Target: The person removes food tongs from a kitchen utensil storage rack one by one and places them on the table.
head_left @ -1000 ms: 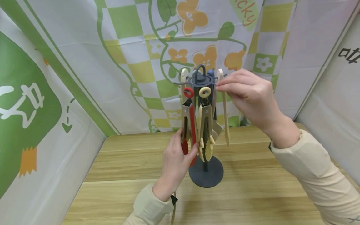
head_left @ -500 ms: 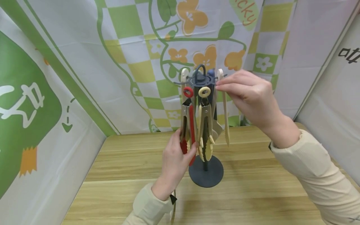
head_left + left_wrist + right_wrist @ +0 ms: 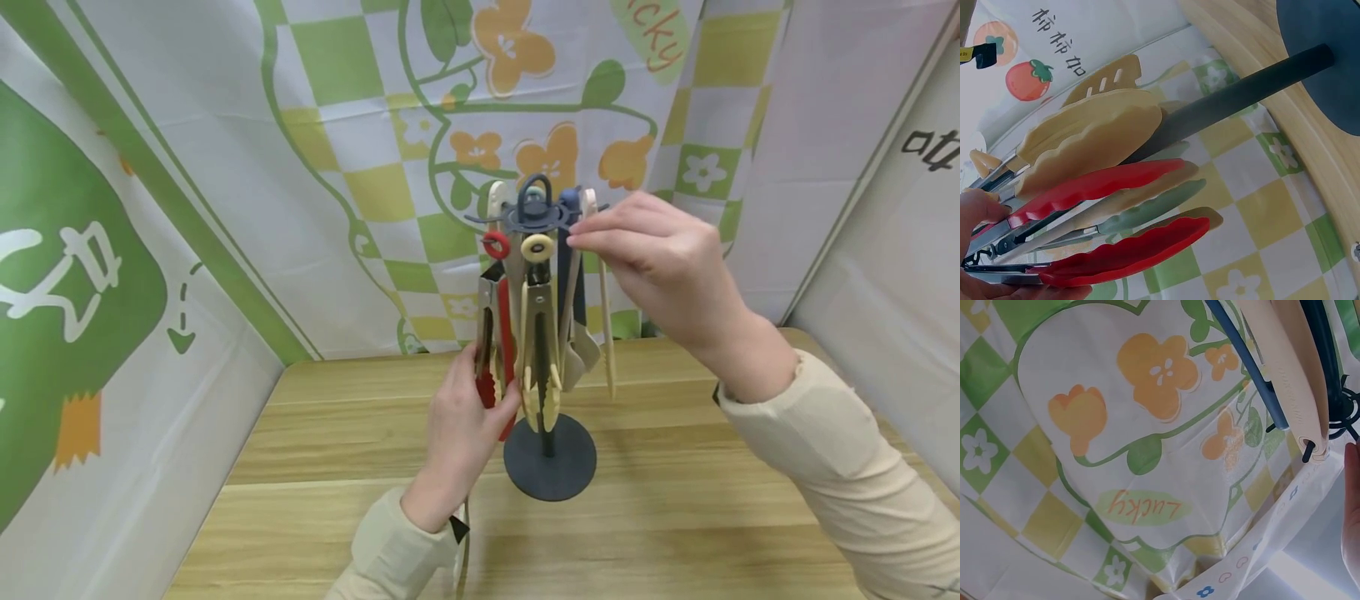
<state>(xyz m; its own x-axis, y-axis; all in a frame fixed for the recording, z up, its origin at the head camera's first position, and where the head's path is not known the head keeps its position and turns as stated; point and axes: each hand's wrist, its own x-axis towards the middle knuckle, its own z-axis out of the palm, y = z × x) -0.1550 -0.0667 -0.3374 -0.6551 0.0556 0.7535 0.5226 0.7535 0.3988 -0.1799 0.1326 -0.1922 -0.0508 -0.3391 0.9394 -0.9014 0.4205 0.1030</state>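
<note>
A dark grey rotating utensil rack [image 3: 550, 479] stands on the table, with kitchen utensils hanging from its hooked top. My left hand [image 3: 461, 417] holds a pair of red tongs [image 3: 506, 325] low down, thumb on one arm and fingers at the other; their red ring is at a front hook. In the left wrist view the red tongs [image 3: 1129, 253] hang with their jaws apart. My right hand [image 3: 667, 267] pinches the rim of the rack's top at a hook on the right. Beside the red pair hang cream-yellow tongs [image 3: 538, 333].
Behind and to the right hang a beige turner [image 3: 581, 354], a blue-handled utensil [image 3: 570, 250] and a slim beige utensil [image 3: 606, 325]. A green-tipped utensil [image 3: 1154, 206] shows in the left wrist view. Patterned curtain [image 3: 360, 192] closes off the table's [image 3: 337, 450] back.
The rack's top has turned a little, its front utensils shifting left. My right hand has moved slightly left and down with it; my left hand has drifted slightly left with the red tongs.
</note>
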